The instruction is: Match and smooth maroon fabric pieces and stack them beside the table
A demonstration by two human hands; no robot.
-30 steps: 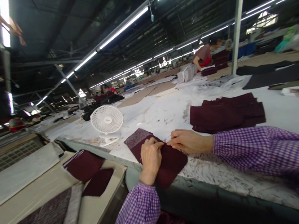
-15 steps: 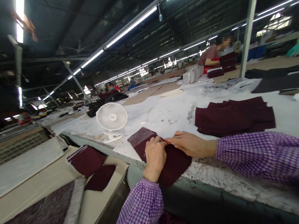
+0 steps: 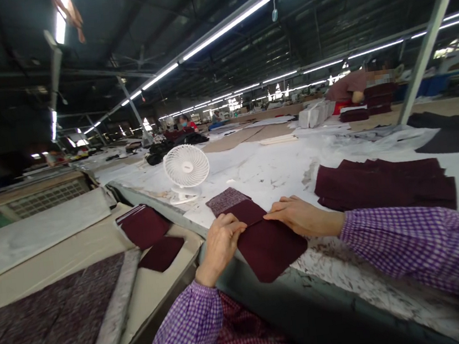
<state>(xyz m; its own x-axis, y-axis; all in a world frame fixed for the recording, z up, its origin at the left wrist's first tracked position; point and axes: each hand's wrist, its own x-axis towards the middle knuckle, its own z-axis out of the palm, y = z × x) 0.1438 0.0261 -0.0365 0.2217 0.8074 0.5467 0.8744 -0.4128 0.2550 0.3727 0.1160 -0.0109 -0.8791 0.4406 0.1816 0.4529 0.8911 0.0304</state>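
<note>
A maroon fabric piece (image 3: 271, 251) lies at the edge of the white-topped table, its pointed near corner hanging over the front. It overlaps another maroon piece (image 3: 243, 211), whose far end shows a speckled grey-maroon strip (image 3: 228, 199). My left hand (image 3: 219, 244) is closed in a pinch at the left end of the seam-like edge where the two meet. At that edge's right end, my right hand (image 3: 299, 217) is closed too, thumb and forefinger on the cloth. To the right of it rests a stack of maroon fabric pieces (image 3: 381, 184).
A small white fan (image 3: 187, 167) stands at the table's left edge. On the lower left surface lie maroon pieces (image 3: 144, 227) and a speckled cloth panel (image 3: 50, 317). A co-worker (image 3: 347, 90) bends over maroon stacks farther back. A metal post (image 3: 432, 35) rises at right.
My left hand has drawn left and toward me, away from my right hand, uncovering the edge between the fabric pieces. The camera view has turned slightly left.
</note>
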